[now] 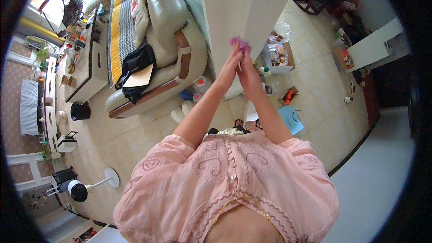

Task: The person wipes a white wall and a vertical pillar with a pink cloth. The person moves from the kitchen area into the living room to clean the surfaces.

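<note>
Both my arms stretch forward, and my hands come together in front of a white pillar. A small pink-purple fluffy wad sits at my fingertips; its exact kind I cannot make out. My left hand and my right hand lie palm to palm, fingers pressed together around the wad's lower part. The wad is at or close to the pillar's surface; whether it touches, I cannot tell. Parts of the fingers are hidden behind the wad and each other.
Left stands a leather sofa with a black bag. Right of the pillar are a cardboard box with packages, a small box and a light-blue paper bag. White jugs stand by the sofa; a fan is lower left.
</note>
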Demonstrator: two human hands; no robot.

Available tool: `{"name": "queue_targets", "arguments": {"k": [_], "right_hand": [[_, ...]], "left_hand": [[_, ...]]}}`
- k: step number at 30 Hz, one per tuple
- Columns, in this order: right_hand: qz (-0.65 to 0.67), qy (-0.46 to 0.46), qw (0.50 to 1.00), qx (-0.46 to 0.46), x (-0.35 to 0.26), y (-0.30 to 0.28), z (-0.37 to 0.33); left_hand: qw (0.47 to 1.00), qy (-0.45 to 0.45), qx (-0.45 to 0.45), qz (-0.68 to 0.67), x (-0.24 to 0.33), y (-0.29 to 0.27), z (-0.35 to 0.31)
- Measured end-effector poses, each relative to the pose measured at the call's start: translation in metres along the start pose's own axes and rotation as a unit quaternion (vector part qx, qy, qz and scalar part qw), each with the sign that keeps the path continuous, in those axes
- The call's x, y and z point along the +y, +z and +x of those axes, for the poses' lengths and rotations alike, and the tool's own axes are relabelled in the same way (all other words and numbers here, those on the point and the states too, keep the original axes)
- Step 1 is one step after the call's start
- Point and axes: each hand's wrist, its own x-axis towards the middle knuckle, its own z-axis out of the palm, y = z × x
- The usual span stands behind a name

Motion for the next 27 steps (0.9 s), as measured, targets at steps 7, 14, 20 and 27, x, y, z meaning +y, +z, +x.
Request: {"name": "queue_targets", "arguments": {"k": [7, 14, 20, 27], "right_hand": [[0.123, 0.015, 0.992, -0.018, -0.056, 0.035, 0.005], [0.122, -0.001, 0.993, 0.005, -0.035, 0.015, 0.02], [-0.043, -0.071, 0.997, 0.008, -0.006, -0.003, 0.025], [0.057, -0.022, 0.998, 0.001, 0.007, -0.013, 0.024]], "left_hand": [[0.998, 0.042, 0.01, 0.05, 0.028, 0.016, 0.0], [0.998, 0.009, -0.025, 0.053, 0.027, 0.014, -0.003], [0.991, 0.005, -0.047, 0.123, 0.025, 0.013, -0.005], [0.995, -0.021, -0.016, 0.093, 0.006, 0.004, -0.004]]}}
